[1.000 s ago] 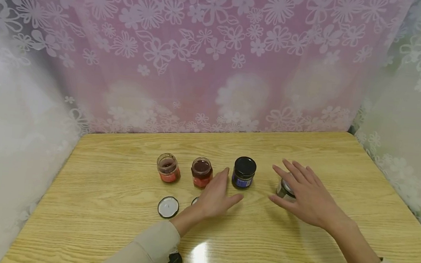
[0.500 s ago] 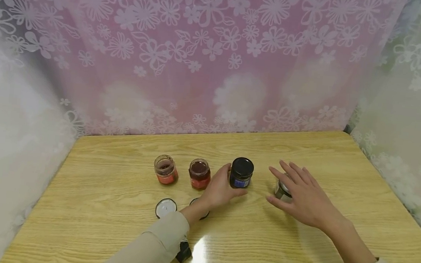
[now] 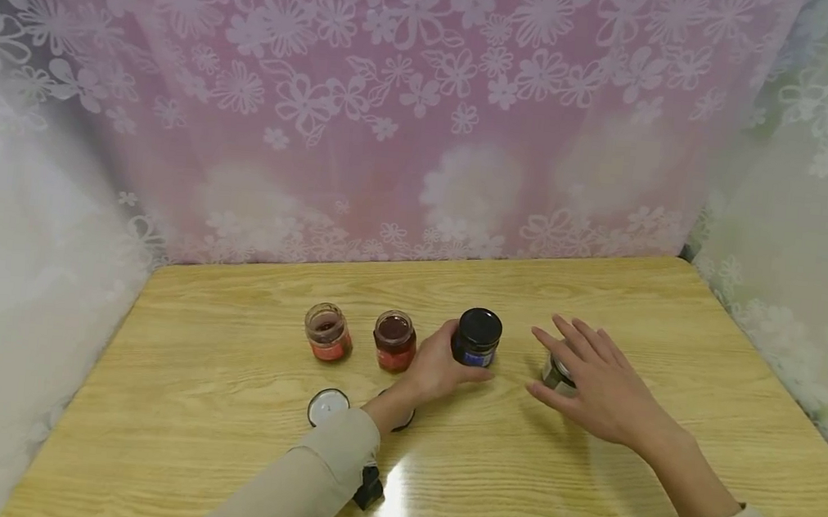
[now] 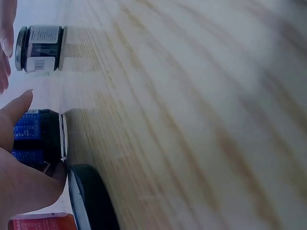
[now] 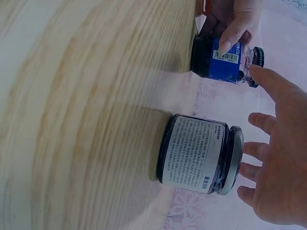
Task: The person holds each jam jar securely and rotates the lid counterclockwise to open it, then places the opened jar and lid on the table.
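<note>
In the head view, my left hand (image 3: 439, 368) is at the black-lidded jar with a blue label (image 3: 479, 340). Its fingers go round the far left side and its thumb lies across the front; the right wrist view shows that thumb on the blue label (image 5: 224, 64). My right hand (image 3: 605, 388) hovers with spread fingers over a second lidded jar and partly hides it. Seen from the right wrist, this jar (image 5: 194, 152) has a white printed label and a silver-edged lid (image 5: 233, 160), with the fingertips close beside the lid.
Two uncapped jars with red labels, a left one (image 3: 328, 333) and a right one (image 3: 395, 341), stand left of my left hand. An upturned lid (image 3: 328, 408) lies before them. Another lid (image 3: 405, 420) is mostly under my left wrist. A flowered curtain (image 3: 425, 128) hangs behind the table.
My left hand has moved right, from beside the red-labelled jar to the blue-labelled jar, and now holds it. My right hand has stayed over its jar.
</note>
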Tool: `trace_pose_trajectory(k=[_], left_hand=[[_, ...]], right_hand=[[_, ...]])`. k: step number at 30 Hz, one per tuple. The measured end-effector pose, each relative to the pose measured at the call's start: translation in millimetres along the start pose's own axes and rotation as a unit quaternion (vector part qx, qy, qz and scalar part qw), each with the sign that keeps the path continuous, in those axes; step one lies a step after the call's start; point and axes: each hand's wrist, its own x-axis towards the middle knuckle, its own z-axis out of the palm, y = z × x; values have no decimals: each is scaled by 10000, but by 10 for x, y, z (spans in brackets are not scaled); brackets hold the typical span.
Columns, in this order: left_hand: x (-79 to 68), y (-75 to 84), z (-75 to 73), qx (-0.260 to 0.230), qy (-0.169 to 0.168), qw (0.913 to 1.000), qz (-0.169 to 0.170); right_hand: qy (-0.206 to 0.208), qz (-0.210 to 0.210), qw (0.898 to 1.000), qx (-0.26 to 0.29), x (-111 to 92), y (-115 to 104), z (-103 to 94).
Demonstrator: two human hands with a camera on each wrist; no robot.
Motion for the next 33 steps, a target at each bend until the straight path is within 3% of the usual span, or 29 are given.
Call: trace_pose_trajectory(k=[8, 17, 26, 30, 33], left_hand=[[36, -11, -5, 203, 255, 9994, 142], [62, -1, -36, -12, 43, 10000, -6], [-23, -27, -20, -68, 72, 9998, -178], [-91, -4, -65, -128, 19, 9998, -177], [-154, 23, -118, -33, -26, 10000, 79]], right_hand=[[-28, -32, 10000, -34, 20, -4, 32], [-95, 34, 9999, -119, -12, 14, 7], [-79, 130, 9997, -213, -69, 7, -33], [137, -13, 9996, -256, -80, -43, -75], [409, -196, 9985, -301, -78, -93, -115]])
